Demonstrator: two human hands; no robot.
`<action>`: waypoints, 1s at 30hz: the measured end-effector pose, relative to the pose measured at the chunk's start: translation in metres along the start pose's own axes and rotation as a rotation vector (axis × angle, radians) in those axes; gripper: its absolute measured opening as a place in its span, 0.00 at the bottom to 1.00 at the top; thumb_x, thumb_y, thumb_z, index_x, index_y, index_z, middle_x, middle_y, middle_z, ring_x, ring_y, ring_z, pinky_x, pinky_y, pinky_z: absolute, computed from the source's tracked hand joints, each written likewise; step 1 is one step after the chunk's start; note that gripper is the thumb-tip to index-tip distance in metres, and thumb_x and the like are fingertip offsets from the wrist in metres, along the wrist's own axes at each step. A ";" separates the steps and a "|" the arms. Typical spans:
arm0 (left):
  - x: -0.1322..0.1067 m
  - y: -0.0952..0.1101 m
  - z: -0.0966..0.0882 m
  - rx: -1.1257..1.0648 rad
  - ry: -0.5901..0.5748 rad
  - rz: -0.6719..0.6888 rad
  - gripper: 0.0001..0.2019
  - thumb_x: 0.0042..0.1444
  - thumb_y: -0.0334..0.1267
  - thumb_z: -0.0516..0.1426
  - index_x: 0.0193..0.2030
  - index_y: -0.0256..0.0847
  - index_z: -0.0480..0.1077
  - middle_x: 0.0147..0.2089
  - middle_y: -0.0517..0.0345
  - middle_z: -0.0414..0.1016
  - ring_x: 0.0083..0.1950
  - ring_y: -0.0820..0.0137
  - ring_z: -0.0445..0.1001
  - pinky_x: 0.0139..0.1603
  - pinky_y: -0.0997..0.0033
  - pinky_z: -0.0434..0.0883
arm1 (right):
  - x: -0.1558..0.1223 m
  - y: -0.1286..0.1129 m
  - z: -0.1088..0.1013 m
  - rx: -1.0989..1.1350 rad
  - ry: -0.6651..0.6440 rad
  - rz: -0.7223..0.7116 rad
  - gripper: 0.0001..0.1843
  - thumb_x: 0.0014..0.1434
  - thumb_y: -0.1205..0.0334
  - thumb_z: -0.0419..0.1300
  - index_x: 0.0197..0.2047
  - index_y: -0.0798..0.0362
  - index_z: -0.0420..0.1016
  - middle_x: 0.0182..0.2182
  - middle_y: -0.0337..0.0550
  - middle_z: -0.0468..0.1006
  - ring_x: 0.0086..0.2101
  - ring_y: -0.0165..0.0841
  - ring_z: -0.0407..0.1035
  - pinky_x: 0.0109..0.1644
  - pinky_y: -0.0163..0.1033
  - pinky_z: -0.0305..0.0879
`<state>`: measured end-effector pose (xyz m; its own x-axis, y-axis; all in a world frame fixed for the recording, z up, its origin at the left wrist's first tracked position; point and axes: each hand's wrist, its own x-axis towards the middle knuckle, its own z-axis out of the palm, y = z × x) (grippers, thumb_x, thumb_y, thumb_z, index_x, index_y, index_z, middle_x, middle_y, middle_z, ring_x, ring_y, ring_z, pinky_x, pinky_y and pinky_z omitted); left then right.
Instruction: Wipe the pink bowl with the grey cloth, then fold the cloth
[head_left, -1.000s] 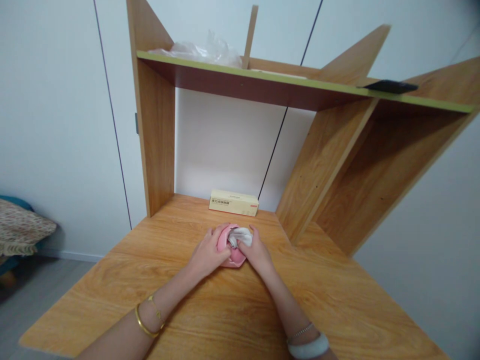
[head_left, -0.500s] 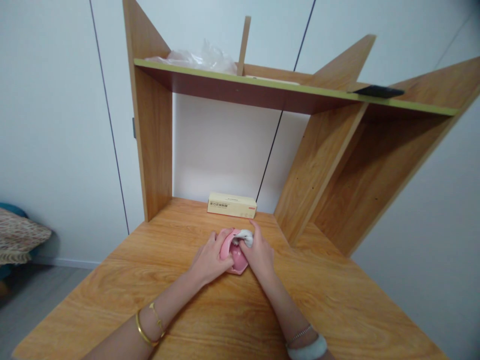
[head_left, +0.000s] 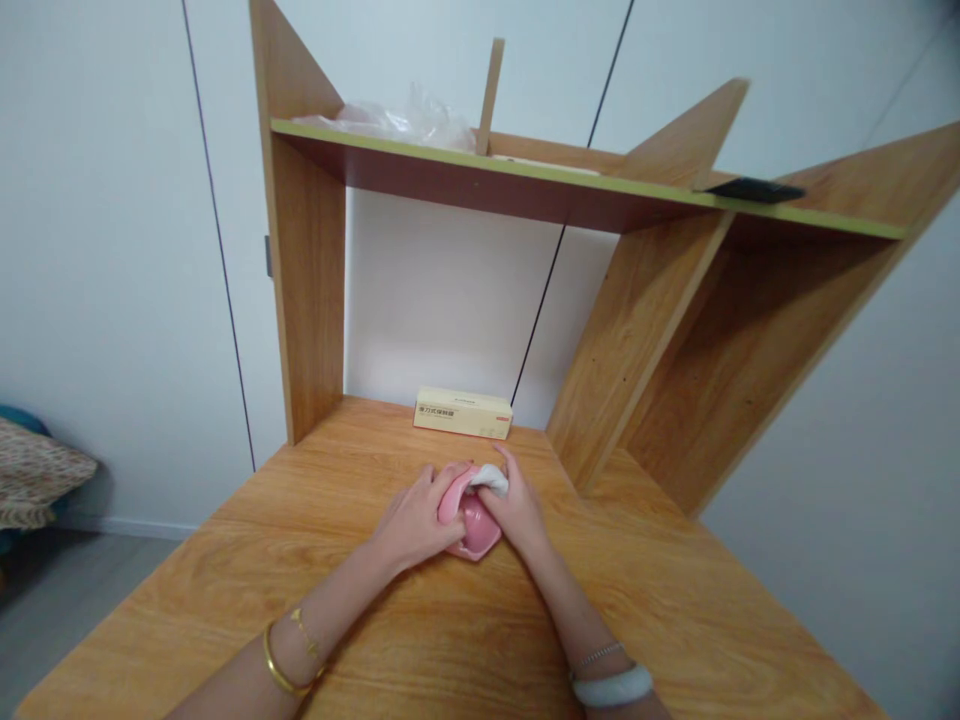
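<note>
Just above the desk top, a pink bowl (head_left: 480, 530) with an angular rim is tilted so that its glossy inside faces me. My left hand (head_left: 424, 515) is closed on the bowl's left side, thumb over the rim and fingers round the outside. A crumpled white cloth (head_left: 491, 479) lies over the upper right rim. My right hand (head_left: 517, 508) pinches this cloth against the bowl, its thumb on the inner side and the index finger raised. The fingers behind the bowl are hidden.
Behind my hands a cream-coloured carton (head_left: 463, 414) stands by the wall. The wooden desk (head_left: 420, 640) carries a shelf (head_left: 525, 175) with a clear plastic bag (head_left: 420, 120) and a flat black object (head_left: 756, 190). An upright panel (head_left: 637, 330) rises at right.
The bowl has tipped slightly, and more of its pink inside shows. My right thumb and the white cloth have shifted a little along the rim. My left hand keeps its hold.
</note>
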<state>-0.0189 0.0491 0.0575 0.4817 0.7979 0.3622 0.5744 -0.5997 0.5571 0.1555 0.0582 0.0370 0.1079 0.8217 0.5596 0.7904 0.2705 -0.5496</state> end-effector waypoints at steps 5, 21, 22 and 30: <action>0.000 -0.006 -0.003 0.023 0.032 -0.027 0.29 0.51 0.41 0.51 0.61 0.51 0.50 0.50 0.54 0.65 0.47 0.61 0.68 0.46 0.63 0.65 | -0.004 0.008 0.006 0.118 -0.057 0.120 0.29 0.48 0.63 0.54 0.55 0.49 0.61 0.33 0.41 0.77 0.32 0.35 0.71 0.37 0.38 0.64; 0.005 -0.026 0.028 -0.498 0.273 -0.196 0.28 0.49 0.40 0.53 0.56 0.35 0.51 0.50 0.46 0.69 0.49 0.64 0.69 0.50 0.64 0.64 | -0.008 0.004 0.022 0.260 0.032 0.179 0.25 0.53 0.56 0.51 0.54 0.56 0.62 0.40 0.48 0.77 0.38 0.36 0.72 0.40 0.37 0.66; 0.007 -0.029 0.026 -0.481 0.281 -0.217 0.26 0.49 0.39 0.53 0.55 0.35 0.54 0.50 0.47 0.69 0.50 0.63 0.68 0.51 0.64 0.64 | -0.007 0.004 0.018 0.185 0.028 0.179 0.26 0.53 0.56 0.52 0.55 0.54 0.60 0.39 0.47 0.77 0.37 0.36 0.72 0.38 0.37 0.67; 0.005 -0.019 0.017 -0.276 0.217 -0.246 0.28 0.46 0.41 0.54 0.56 0.37 0.58 0.47 0.50 0.72 0.45 0.61 0.72 0.45 0.66 0.67 | -0.011 -0.003 0.009 -0.113 0.113 0.030 0.32 0.50 0.57 0.55 0.59 0.50 0.54 0.37 0.44 0.77 0.35 0.38 0.73 0.36 0.37 0.65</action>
<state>-0.0163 0.0639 0.0365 0.1852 0.9272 0.3257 0.4419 -0.3746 0.8151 0.1462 0.0529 0.0272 0.1947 0.7655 0.6133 0.8480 0.1829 -0.4975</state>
